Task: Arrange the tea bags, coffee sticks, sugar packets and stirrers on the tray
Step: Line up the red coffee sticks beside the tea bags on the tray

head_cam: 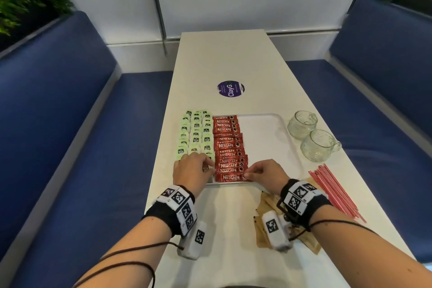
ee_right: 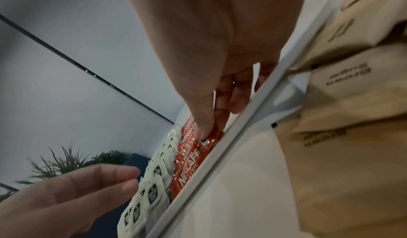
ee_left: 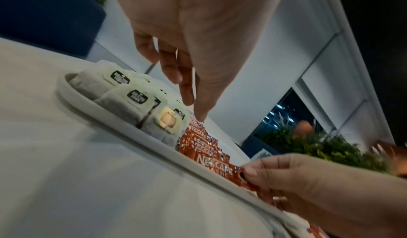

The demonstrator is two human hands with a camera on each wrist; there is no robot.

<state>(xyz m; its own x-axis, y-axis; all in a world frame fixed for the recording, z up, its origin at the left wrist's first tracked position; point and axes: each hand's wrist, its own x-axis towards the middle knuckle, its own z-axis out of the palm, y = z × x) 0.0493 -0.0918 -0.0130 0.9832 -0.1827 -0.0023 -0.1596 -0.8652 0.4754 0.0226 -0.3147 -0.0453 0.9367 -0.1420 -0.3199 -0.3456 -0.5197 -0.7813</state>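
From the head view, the white tray (head_cam: 268, 124) on the desk (head_cam: 224, 63) carries three columns of green tea bags (head_cam: 196, 134) along its left side and, just beside them, one column of red coffee sticks (head_cam: 230, 147), each stick lying with its long axis across the tray, left to right. My right hand (head_cam: 266, 172) pinches the right end of the nearest coffee stick (head_cam: 230, 178) at the tray's front rim. My left hand (head_cam: 191, 168) rests over the near tea bags, beside the sticks' left ends. Brown sugar packets (head_cam: 268, 206) lie on the desk under my right wrist, pink stirrers (head_cam: 334, 192) fan out to their right, and two glass cups (head_cam: 311, 135) stand beside the tray.

Through the left wrist view, my left grip is released: straight fingers (ee_left: 187, 78) point down, a fingertip touching the red column. One tea bag tag (ee_left: 167, 119) lies face down, which the head view does not show.

Through the right wrist view, thumb (ee_right: 202, 112) and fingers are clamped on the stick's end, against the tray rim (ee_right: 220, 156), with printed sugar packets close by.
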